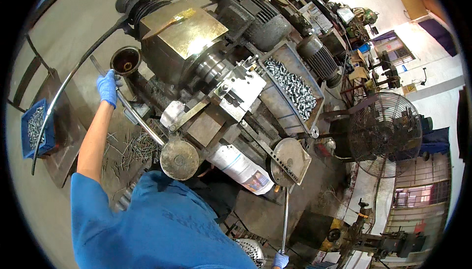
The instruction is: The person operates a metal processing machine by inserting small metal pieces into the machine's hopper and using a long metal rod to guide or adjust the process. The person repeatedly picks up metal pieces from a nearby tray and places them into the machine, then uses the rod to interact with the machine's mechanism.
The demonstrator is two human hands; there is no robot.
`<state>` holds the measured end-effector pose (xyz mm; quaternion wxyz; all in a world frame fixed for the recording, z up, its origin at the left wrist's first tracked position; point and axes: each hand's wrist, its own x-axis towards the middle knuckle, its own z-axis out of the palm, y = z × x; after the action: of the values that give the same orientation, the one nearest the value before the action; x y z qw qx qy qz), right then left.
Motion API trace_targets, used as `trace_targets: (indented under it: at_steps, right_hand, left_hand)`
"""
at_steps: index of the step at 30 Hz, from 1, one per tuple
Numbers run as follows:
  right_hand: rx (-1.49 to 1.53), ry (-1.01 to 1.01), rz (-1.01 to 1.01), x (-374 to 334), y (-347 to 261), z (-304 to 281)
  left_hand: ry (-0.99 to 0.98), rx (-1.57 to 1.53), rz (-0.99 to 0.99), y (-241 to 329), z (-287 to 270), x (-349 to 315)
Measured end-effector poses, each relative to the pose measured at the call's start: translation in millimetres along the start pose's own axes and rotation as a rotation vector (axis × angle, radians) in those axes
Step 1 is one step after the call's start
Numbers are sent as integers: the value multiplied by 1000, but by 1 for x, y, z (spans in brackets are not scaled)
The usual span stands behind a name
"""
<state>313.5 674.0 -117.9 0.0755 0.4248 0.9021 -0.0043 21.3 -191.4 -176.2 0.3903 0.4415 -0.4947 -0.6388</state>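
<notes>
Gloved L hand (107, 89) wraps a steel lever (147, 127) short of its tip, which runs down-right from that grip to a round hub (179, 160); R hand (280, 260), partly out of view, closes on the near end of a rod (285, 220). Both bars look stiff, prob. weighty, poss. oil-slick; best held near outer ends w/ full fist.
</notes>
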Motion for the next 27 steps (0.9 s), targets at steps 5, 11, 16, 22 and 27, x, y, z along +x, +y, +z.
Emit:
trace_targets:
  at_steps: [5,11,16,22,27]
  right_hand:
    - [-13,55,-53,11,30,22]
    - [37,26,-55,-11,-9,-3]
    - [-81,108,-152,2,21,22]
    - [-134,135,249,5,3,29]
    - [-179,115,293,5,1,29]
  left_hand:
    - [-20,-30,21,0,2,-2]
    - [-11,-37,11,-4,-5,4]
    - [-14,-47,-3,-4,-1,5]
    - [-9,-58,11,4,2,-4]
    - [-23,-55,19,0,-2,0]
